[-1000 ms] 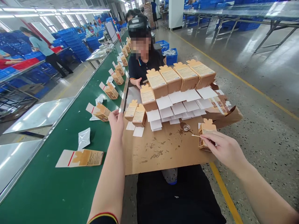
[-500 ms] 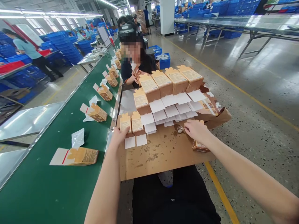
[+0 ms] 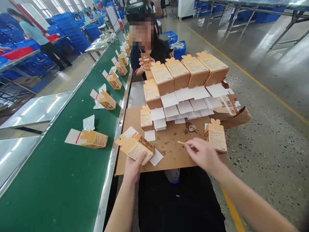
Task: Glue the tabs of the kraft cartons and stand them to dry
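Note:
My left hand (image 3: 135,164) grips a tan and brown carton (image 3: 135,146), tilted above the cardboard (image 3: 173,158), its white flaps folded out. My right hand (image 3: 204,154) pinches a thin pale stick (image 3: 182,142), its tip pointing left; the rest is hidden in the fingers. Just beyond that hand, a small clear round dish (image 3: 192,128) rests on the stained cardboard. Beside my right wrist, another carton (image 3: 216,138) stands on the cardboard. A single carton (image 3: 146,118) remains by the front left of the stacked cartons (image 3: 163,77).
On the left runs a green conveyor belt (image 3: 60,180) with a metal edge, carrying several cartons (image 3: 95,139) and white pouches (image 3: 88,122). Across the stack sits a co-worker (image 3: 136,61) holding a brown carton. Blue crates (image 3: 178,50) stand on the floor behind.
My left hand has lifted a carton off the cardboard and drawn it nearer, tilted. My right hand has moved away from the dish, toward the left and nearer, now with the stick showing.

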A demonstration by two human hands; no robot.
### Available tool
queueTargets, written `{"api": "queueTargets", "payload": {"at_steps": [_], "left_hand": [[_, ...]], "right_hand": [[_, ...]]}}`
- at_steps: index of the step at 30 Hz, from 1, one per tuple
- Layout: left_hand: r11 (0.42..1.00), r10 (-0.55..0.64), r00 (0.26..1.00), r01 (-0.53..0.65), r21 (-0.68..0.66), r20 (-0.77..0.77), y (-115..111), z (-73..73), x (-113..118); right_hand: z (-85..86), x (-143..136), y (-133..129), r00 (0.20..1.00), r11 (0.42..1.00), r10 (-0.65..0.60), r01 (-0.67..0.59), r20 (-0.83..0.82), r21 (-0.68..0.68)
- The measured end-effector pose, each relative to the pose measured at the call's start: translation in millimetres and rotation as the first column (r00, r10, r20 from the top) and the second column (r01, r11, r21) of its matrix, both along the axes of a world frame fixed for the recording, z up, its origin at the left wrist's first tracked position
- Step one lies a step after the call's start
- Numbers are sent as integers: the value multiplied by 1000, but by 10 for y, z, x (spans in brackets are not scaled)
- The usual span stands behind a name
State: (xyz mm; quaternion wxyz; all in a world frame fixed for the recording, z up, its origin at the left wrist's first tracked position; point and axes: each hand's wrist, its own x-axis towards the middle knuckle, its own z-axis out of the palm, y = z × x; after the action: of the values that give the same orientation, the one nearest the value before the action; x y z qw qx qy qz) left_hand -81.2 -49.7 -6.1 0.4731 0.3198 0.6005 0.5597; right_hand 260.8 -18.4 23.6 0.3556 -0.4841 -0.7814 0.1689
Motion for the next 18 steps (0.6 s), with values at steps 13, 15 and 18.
{"api": "queueTargets", "payload": {"at_steps": [13,15,18], "left_hand": [[998,-61,979,58,-20,-196,27,-52,133],[999,-48,978,44,-22,-204,2,-83,160],[1000,-1,968,-3,-17,-250,-76,-183,207]], "right_hand": [[-781,-1113,-555,998,998,55,-54,-30,12],[-746,-1021,-543,999,999,33,-33,-41,6],[-662,-823,-578,996,1000,-18,17,-90,-11]]}}
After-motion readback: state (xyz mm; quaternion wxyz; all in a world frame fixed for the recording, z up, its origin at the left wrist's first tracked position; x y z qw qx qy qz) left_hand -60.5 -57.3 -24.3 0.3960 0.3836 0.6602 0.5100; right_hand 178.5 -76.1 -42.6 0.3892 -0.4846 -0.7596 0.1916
